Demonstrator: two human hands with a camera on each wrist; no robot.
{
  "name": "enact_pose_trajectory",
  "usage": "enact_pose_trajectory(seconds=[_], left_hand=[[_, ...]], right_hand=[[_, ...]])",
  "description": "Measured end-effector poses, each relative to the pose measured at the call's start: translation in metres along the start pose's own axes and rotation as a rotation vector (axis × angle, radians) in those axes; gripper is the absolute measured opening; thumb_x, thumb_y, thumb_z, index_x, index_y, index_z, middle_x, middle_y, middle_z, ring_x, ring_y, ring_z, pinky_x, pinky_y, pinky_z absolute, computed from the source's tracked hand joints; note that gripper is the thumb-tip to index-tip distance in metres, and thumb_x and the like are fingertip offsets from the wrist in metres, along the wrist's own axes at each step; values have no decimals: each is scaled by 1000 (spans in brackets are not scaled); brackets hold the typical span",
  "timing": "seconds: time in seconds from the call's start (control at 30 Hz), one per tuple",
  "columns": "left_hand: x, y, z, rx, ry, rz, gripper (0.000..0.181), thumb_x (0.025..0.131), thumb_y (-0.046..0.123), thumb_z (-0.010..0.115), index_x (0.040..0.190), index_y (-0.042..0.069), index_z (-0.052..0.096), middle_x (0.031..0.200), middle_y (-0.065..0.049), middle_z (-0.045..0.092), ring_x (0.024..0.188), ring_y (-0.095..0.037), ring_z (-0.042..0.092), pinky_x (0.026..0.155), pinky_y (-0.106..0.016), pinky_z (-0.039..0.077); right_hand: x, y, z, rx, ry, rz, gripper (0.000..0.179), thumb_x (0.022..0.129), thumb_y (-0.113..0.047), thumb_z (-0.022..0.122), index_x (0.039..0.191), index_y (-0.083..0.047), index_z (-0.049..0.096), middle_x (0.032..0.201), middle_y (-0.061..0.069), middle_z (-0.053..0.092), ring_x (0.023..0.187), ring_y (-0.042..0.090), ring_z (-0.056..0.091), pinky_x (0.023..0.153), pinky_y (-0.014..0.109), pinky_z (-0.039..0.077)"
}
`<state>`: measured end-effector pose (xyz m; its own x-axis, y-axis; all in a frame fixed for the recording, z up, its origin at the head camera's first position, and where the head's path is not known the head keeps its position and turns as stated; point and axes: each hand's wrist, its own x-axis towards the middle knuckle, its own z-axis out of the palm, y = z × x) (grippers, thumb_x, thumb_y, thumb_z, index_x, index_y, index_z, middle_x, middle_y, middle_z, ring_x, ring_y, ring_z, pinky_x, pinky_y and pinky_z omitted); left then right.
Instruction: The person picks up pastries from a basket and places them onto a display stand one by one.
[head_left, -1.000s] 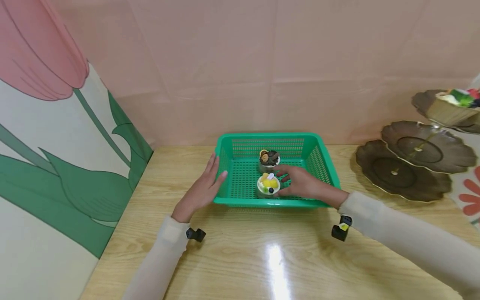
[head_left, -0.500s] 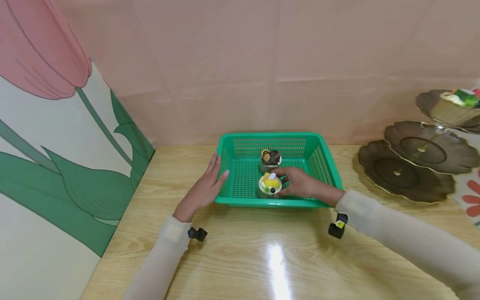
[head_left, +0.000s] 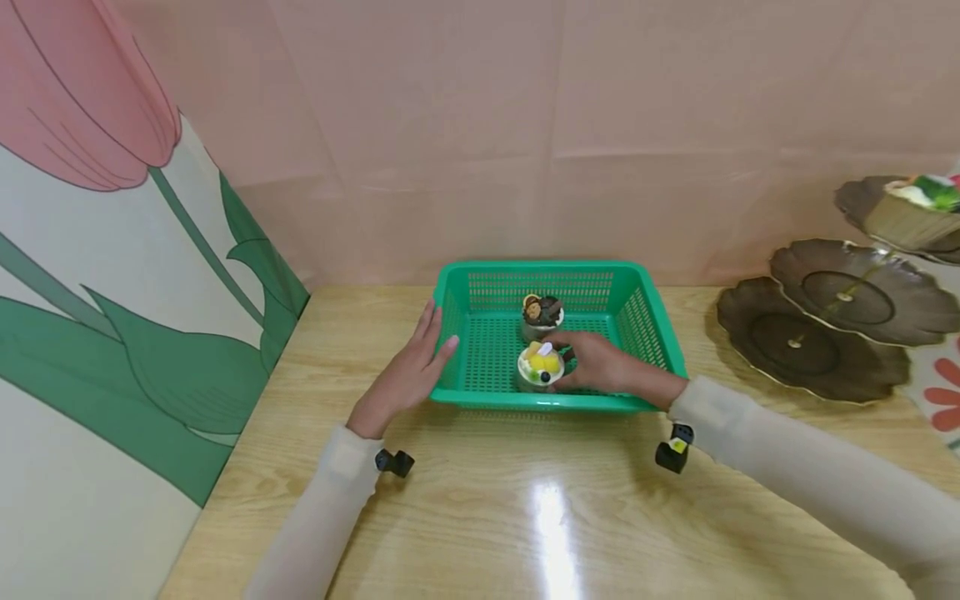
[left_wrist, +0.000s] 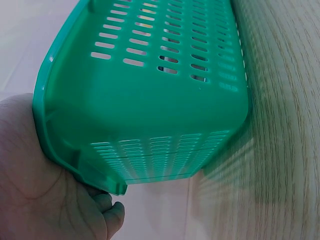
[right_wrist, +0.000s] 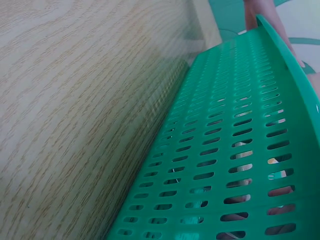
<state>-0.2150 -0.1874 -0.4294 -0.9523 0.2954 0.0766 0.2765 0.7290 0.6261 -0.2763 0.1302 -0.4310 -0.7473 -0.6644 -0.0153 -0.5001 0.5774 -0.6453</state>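
In the head view a green plastic basket (head_left: 495, 400) stands on the wooden table with two dessert cups in it. My right hand (head_left: 600, 364) reaches over its right side and grips the front dessert cup (head_left: 538, 369), topped with yellow fruit, cream and a dark berry, between thumb and fingers. Just behind is a second dessert cup (head_left: 542, 315) with chocolate pieces and a cookie on top. My left hand (head_left: 405, 367) rests against the basket's left rim with fingers straight; the left wrist view shows its palm (left_wrist: 40, 185) at the rim. The basket wall hides most of the right hand in the right wrist view.
A tiered stand of dark scalloped plates (head_left: 813, 342) is at the right, its top plate bearing a cupcake-like dessert (head_left: 911, 215). A pink cloth-covered wall (head_left: 450, 167) rises behind the table (head_left: 450, 517). A panel with a painted tulip (head_left: 210, 242) borders the left side.
My right hand's fingers have closed in around the front dessert cup. My left hand stays at the basket rim. The view has shifted slightly.
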Motion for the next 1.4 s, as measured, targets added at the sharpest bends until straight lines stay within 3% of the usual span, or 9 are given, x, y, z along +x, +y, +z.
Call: enact_pose_trajectory(seconds=[0.27,0.6,1.03,1.27,1.4], left_hand=[[0,0,1,5,-4,-7,80,107,62,17,163,8,-2,167,6,-21,155,-25,3,122,-49,18],[-1,-1,3,-6,-5,-3,81,106,63,17,163,9,-1,167,6,-20,155,-23,2,122,-49,17],[-1,-1,2,-17,-2,-2,80,107,62,18,163,10,-2,167,7,-21,155,-23,0,122,-50,16],[0,-1,1,-13,-1,6,79,107,62,17,163,10,-3,167,7,-21,155,-22,0,122,-49,16],[0,-1,1,-13,-2,4,79,107,61,17,163,10,-3,167,6,-21,155,-22,-1,123,-49,15]], right_hand=[[-3,2,0,2,54,-25,67,75,-15,92,132,1,61,125,20,66,115,38,63,92,51,54],[-11,4,-9,172,74,9,65,79,-21,90,134,-6,59,128,15,64,113,36,63,84,44,58],[-24,-2,-36,281,120,-1,64,83,-20,87,138,-6,56,127,11,63,116,29,62,88,42,57],[-34,-6,-49,300,170,-12,65,86,-20,85,141,-6,54,129,12,63,118,29,61,95,55,51],[-38,-7,-51,303,179,-8,65,86,-19,84,142,-7,53,129,11,63,118,27,61,97,52,51]])
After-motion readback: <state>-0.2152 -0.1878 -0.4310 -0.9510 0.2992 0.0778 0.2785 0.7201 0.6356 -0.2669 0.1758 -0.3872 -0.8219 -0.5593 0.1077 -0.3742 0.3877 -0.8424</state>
